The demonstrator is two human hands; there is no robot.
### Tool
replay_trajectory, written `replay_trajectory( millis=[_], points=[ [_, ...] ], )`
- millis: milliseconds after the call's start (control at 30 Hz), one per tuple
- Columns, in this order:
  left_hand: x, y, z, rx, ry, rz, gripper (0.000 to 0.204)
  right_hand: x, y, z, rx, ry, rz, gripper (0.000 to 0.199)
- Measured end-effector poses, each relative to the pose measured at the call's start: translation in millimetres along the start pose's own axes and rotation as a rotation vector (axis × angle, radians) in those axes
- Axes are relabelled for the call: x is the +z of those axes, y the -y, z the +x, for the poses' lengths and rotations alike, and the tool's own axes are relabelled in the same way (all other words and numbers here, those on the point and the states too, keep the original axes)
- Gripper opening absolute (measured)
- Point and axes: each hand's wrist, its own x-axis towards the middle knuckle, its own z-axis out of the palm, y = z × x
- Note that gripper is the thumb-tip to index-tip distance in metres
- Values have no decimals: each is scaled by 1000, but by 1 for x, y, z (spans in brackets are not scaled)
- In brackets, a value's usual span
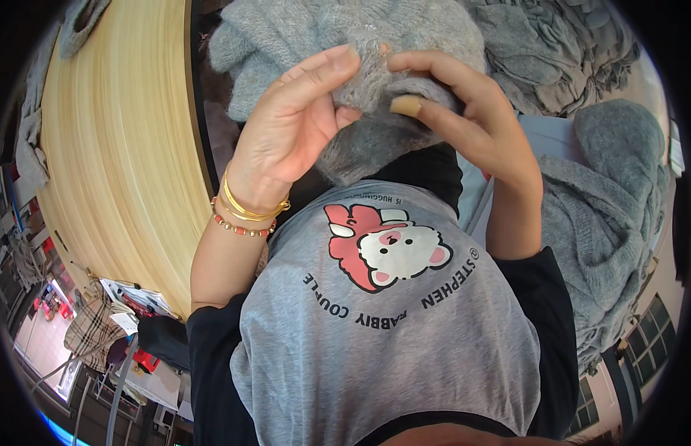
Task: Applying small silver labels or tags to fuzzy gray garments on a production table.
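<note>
A fuzzy grey knit [368,78] is lying bunched over the lap [438,167]. It is looking soft, light and floppy to me, and its yarn could snag, so I'd be pinching a thick fold gently. The left hand [290,115] is pinching it, palm facing the person; the right hand [487,123] is curling its fingers round a fold. The wooden table [122,149] is standing leftward.

Pale wood-grain tabletop [122,156], grey knit pieces [31,145] along its left edge
</note>
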Motion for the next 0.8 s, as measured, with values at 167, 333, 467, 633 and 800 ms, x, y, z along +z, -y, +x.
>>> replay_trajectory(
  millis=[167, 333, 467, 633, 800],
  points=[
    [15, -8, 0, 60, -8, 189, 18, -12, 5, -11, -212, -172, -146, 35],
    [29, -9, -2, 168, 99, 320, 17, -27, 20, -19, -373, -5, -442, 33],
    [36, -3, -5, 282, 74, 460, 16, -19, 17, -9, -641, -94, -539, 26],
    [34, -2, -7, 267, 136, 518, 18, -13, 15, -3, -757, -191, -486, 24],
    [29, -2, -7, 257, 183, 473, 17, -10, 9, 3, -773, -219, -437, 26]
  ],
)
